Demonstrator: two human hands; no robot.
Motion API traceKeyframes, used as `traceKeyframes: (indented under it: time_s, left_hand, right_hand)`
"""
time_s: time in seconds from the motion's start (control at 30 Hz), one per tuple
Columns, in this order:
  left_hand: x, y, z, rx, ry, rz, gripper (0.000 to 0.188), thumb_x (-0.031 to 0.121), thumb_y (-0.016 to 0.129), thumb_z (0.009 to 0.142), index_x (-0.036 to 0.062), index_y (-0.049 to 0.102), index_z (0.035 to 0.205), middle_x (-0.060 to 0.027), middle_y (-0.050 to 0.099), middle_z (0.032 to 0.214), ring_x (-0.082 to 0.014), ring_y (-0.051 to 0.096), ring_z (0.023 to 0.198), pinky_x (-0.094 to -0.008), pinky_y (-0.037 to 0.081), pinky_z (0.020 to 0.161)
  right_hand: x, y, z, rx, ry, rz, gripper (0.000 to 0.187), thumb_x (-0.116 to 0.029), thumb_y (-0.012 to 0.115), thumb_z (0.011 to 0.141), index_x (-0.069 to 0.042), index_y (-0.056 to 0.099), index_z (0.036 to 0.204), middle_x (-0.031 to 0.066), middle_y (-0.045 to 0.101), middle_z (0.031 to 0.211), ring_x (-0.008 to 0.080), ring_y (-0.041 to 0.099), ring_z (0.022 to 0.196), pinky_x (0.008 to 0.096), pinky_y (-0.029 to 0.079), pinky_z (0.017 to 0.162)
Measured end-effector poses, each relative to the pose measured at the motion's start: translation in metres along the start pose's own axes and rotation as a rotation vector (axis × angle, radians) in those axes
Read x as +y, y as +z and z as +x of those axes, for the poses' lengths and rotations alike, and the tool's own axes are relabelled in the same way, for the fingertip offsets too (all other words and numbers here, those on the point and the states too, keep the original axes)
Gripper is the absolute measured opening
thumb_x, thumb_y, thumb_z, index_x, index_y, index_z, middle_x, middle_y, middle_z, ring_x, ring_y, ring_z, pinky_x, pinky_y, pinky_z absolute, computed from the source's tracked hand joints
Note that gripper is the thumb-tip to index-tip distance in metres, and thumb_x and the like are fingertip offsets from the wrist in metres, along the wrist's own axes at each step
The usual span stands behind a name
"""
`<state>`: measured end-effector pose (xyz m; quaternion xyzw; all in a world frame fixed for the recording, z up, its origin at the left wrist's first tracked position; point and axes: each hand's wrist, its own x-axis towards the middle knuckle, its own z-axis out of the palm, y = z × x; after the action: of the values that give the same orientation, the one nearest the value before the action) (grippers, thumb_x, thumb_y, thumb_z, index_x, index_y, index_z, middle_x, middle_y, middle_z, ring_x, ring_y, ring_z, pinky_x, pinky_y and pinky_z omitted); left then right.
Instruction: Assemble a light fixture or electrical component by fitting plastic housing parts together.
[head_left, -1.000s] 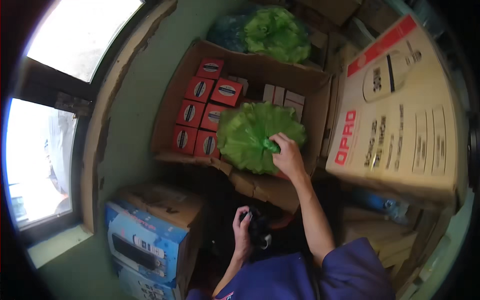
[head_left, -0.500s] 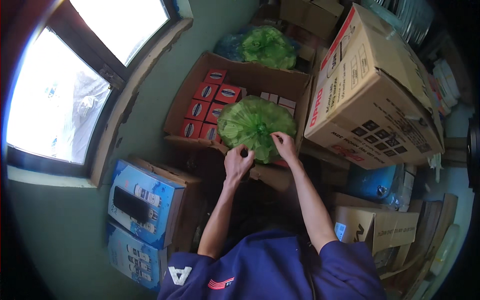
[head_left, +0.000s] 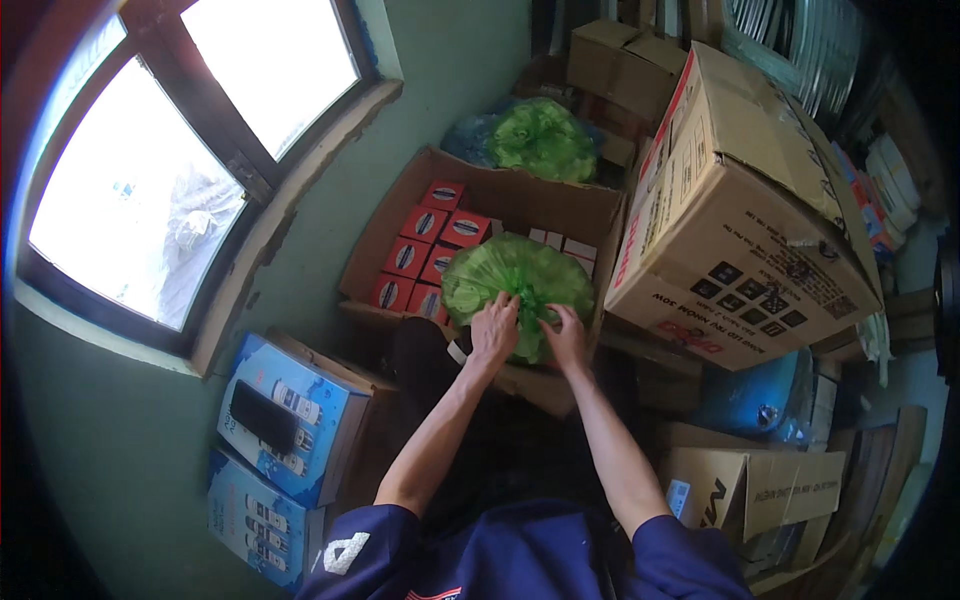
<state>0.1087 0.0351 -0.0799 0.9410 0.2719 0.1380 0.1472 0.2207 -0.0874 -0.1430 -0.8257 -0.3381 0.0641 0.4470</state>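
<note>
A full green plastic bag [head_left: 485, 270], bunched together at its top, rests in an open cardboard carton [head_left: 570, 195]. My left hand [head_left: 494, 332] has its fingers closed on the left side of the gathered plastic. On the other side, my right hand [head_left: 567, 337] pinches the same bunched top. The fingertips are partly lost in the folds, so whether there is a knot is hard to make out. Small red and white boxes [head_left: 405, 257] stand in rows to the left of the bag inside the carton. Some paler boxes [head_left: 578, 248] show behind the bag at the right.
A large carton [head_left: 740, 260] leans close on the right. Behind the open carton lies another green bag [head_left: 543, 140]. At left, a black phone [head_left: 263, 412] lies on a blue box [head_left: 325, 440], below the window [head_left: 140, 190]. A smaller carton [head_left: 790, 490] is at lower right.
My left hand has gone from a fist at the bag's near left side up onto its gathered top. My right hand stays at the gather. The whole view has shifted slightly.
</note>
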Motion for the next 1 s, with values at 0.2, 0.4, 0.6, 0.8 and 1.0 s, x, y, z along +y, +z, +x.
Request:
traceKeyframes:
  time_s: [0.2, 0.4, 0.6, 0.8, 1.0]
  left_hand:
    - [-0.03, 0.03, 0.013, 0.04, 0.069, -0.021, 0.04, 0.002, 0.062, 0.071, 0.0062, 0.061, 0.111, -0.0103, 0.063, 0.101, -0.0324, 0.064, 0.088, -0.0408, 0.053, 0.072]
    - [-0.033, 0.05, 0.051, 0.03, 0.228, -0.117, 0.049, 0.004, 0.066, 0.071, 0.0089, 0.06, 0.119, -0.0101, 0.063, 0.11, -0.0321, 0.063, 0.093, -0.0395, 0.053, 0.075]
    - [-0.045, 0.058, 0.055, -0.106, 0.276, -0.025, 0.044, 0.008, 0.068, 0.071, 0.0118, 0.064, 0.114, -0.0064, 0.066, 0.108, -0.0292, 0.063, 0.093, -0.0384, 0.053, 0.076]
    - [-0.037, 0.051, 0.063, -0.024, 0.22, -0.245, 0.023, 0.017, 0.067, 0.074, 0.0122, 0.067, 0.097, -0.0094, 0.068, 0.087, -0.0307, 0.064, 0.084, -0.0418, 0.052, 0.07]
    - [-0.049, 0.041, 0.071, -0.174, 0.176, -0.33, 0.026, 0.018, 0.067, 0.072, 0.0134, 0.068, 0.098, -0.0106, 0.069, 0.088, -0.0316, 0.065, 0.085, -0.0428, 0.052, 0.072]
  right_hand:
    - [-0.003, 0.013, 0.017, -0.068, 0.048, 0.069, 0.042, -0.009, 0.072, 0.079, -0.006, 0.059, 0.119, 0.01, 0.058, 0.123, 0.0232, 0.064, 0.088, 0.0326, 0.052, 0.076]
    - [0.005, 0.031, 0.034, -0.154, 0.012, -0.126, 0.044, -0.005, 0.071, 0.075, -0.006, 0.058, 0.117, 0.0109, 0.057, 0.123, 0.0327, 0.057, 0.111, 0.041, 0.048, 0.09]
    - [-0.005, 0.026, 0.038, -0.181, 0.01, -0.143, 0.029, -0.003, 0.069, 0.076, -0.002, 0.057, 0.102, 0.0141, 0.061, 0.104, 0.0374, 0.06, 0.097, 0.0435, 0.049, 0.08]
    - [0.004, 0.013, 0.033, -0.073, -0.108, 0.065, 0.018, -0.003, 0.065, 0.081, 0.001, 0.053, 0.095, 0.0169, 0.058, 0.097, 0.0398, 0.059, 0.089, 0.0452, 0.046, 0.072]
    - [-0.004, 0.01, 0.029, -0.098, -0.119, 0.069, 0.016, -0.006, 0.064, 0.084, 0.001, 0.052, 0.092, 0.0167, 0.055, 0.09, 0.0379, 0.057, 0.085, 0.0425, 0.044, 0.07]
